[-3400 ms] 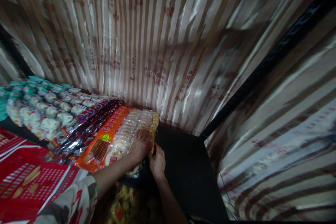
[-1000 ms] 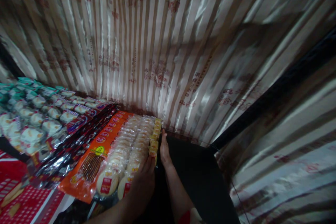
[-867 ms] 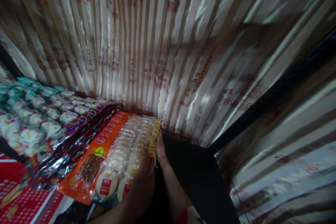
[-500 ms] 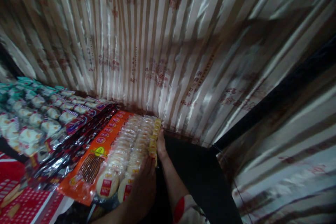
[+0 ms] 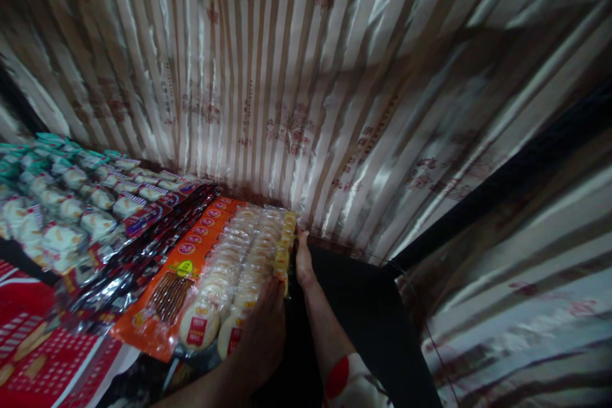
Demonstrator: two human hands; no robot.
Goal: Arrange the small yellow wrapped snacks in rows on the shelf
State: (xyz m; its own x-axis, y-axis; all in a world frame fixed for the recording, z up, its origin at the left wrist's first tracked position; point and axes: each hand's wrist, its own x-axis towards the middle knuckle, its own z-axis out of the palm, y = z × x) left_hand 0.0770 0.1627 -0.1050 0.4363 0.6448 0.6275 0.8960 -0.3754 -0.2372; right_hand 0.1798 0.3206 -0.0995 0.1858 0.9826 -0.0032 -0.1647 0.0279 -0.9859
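Two rows of round, flat pastries [image 5: 201, 325] in clear wrappers with red labels stand packed side by side. A narrow row of small yellow packets [image 5: 285, 239] runs along their right side. My left hand [image 5: 265, 325] lies over the near right pastries, its fingers stretched forward and their tips against the near end of the yellow row. My right hand [image 5: 305, 258] is upright beside the row's far right side, fingers extended, a thin gap showing at the palm. Whether its fingertips touch the packets is hard to tell.
Left of the pastries lies an orange snack packet [image 5: 179, 280] with brown sticks in its window. Dark shiny packets [image 5: 143, 255] and rows of white-and-green wrapped snacks [image 5: 71, 204] follow. A striped curtain [image 5: 287, 76] hangs behind; a black surface [image 5: 363, 325] lies right, below a dark bar [image 5: 478, 197].
The view has shifted slightly, moving the scene a little right and the goods a little up. My right hand has eased slightly away from the yellow packets; my left hand keeps its place against them.
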